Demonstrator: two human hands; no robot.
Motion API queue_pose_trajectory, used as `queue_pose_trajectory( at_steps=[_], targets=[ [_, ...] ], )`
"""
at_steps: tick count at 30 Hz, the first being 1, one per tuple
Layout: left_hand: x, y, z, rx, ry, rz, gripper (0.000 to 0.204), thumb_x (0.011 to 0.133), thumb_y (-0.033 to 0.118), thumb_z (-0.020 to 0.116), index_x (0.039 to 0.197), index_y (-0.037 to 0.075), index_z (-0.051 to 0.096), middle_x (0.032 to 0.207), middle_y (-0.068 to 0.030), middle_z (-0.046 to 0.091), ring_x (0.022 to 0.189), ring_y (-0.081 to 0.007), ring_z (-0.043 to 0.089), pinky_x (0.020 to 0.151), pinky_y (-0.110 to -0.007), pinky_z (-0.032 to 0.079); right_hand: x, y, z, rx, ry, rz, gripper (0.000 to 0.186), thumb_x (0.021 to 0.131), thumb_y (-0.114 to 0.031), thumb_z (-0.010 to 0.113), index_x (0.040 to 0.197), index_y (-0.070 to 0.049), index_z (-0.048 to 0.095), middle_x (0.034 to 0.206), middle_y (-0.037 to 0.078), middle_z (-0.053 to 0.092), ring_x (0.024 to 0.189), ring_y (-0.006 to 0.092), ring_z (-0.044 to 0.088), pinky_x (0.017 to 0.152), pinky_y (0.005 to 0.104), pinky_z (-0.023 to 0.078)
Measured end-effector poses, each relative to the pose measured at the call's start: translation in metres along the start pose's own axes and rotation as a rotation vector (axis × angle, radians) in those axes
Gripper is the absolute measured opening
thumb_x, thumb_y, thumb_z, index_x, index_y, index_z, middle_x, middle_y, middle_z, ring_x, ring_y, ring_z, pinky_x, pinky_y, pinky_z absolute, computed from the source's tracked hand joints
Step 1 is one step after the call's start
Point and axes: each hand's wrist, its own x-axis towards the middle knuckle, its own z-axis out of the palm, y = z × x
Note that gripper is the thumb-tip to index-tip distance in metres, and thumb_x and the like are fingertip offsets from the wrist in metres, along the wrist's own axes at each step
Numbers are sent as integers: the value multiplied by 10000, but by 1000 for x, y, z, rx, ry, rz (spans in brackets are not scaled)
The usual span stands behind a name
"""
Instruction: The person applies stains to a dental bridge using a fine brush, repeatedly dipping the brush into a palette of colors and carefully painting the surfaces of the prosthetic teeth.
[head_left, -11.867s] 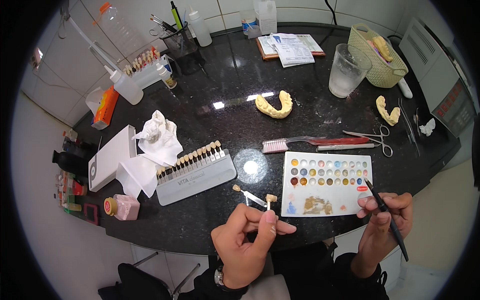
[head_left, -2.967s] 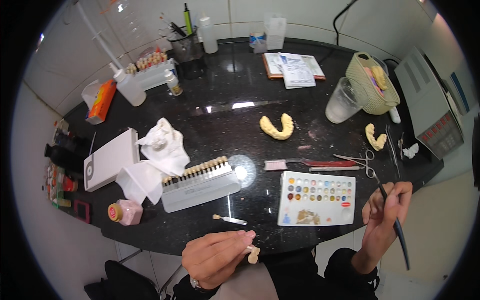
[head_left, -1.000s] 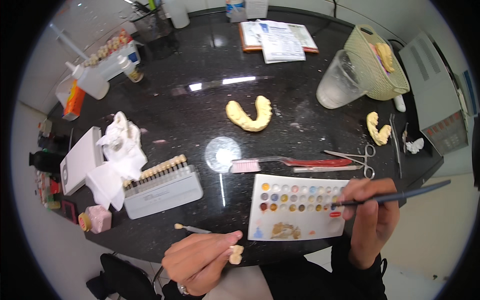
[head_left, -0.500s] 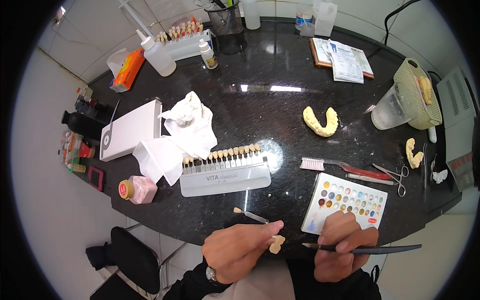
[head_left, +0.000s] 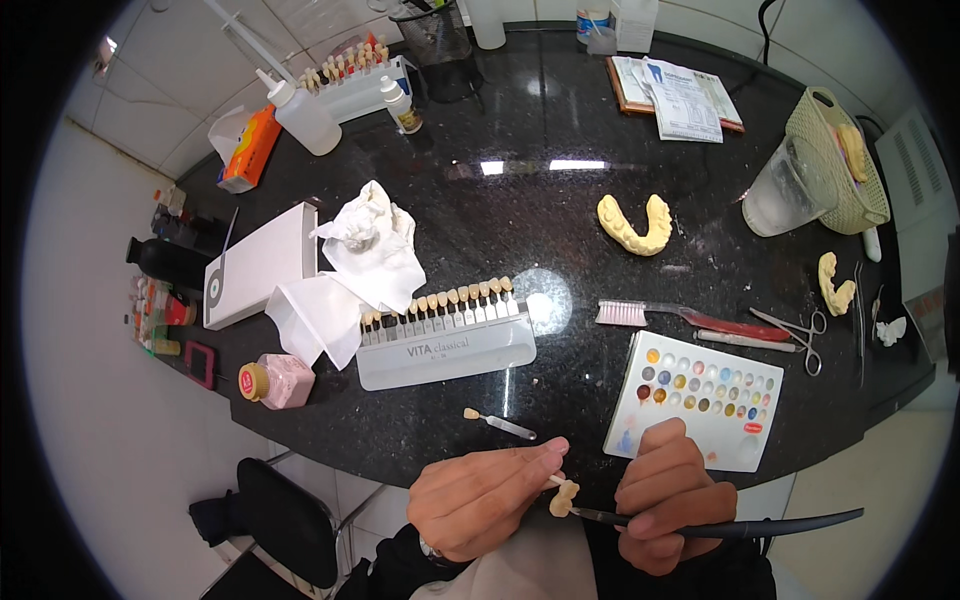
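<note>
At the front edge of the table, my left hand (head_left: 480,500) is closed, pinching a thin pale stick between thumb and fingers. On the stick's end sits a small cream-coloured dental piece (head_left: 564,498), apparently joined tooth crowns. My right hand (head_left: 665,500) wraps round a fine brush (head_left: 790,527) with a long dark handle. The brush's tip meets the dental piece's right side, or all but meets it. A single tooth shade tab (head_left: 508,427) lies just beyond my left hand. Past my right hand is a white paint palette (head_left: 625,400) with rows of coloured wells.
A tooth shade guide (head_left: 450,352) stands left of centre beside white tissues (head_left: 370,250) and a pink-filled jar (head_left: 285,382). A toothbrush (head_left: 690,317), forceps (head_left: 800,335) and yellowish dental casts (head_left: 640,235) lie to the right. A plastic cup (head_left: 785,190) stands by a basket (head_left: 830,120).
My right hand has moved slightly left, bringing the brush tip to the dental piece. My left hand has turned the piece a little. The view has shifted slightly.
</note>
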Motion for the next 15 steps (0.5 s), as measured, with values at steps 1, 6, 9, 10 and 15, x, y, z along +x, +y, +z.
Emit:
queue_pose_trajectory(
  at_steps=[1,6,9,10,15],
  targets=[
    [0,0,0,-4,2,2,417,579,-117,699,985,-33,654,907,-142,683,743,-223,682,613,-261,565,0,0,0,4,-11,19,145,867,-220,556,833,-120,456,626,2,544,559,132,484,585,298,335],
    [-1,-3,2,-8,34,43,381,569,-122,691,944,-65,654,882,-169,679,719,-235,682,598,-266,565,7,-7,-8,47,-140,84,175,871,-260,566,791,-118,500,658,7,572,575,141,504,587,307,337],
    [-1,-3,4,-4,42,61,364,565,-121,688,925,-77,653,865,-175,679,706,-234,681,587,-264,563,2,-3,-3,88,34,92,178,869,-248,565,755,-117,525,673,8,583,590,148,519,585,315,337],
    [0,-3,5,4,43,66,361,566,-123,688,922,-77,652,857,-175,680,702,-234,681,586,-264,563,2,-3,-3,95,28,112,182,867,-245,565,746,-114,534,675,10,587,594,148,523,586,316,338],
    [-1,-1,6,24,67,38,349,569,-132,686,912,-78,650,817,-177,681,676,-234,680,576,-268,564,9,-9,-12,121,-145,191,200,864,-233,569,712,-103,567,678,16,598,601,148,531,589,318,340]
  ],
)
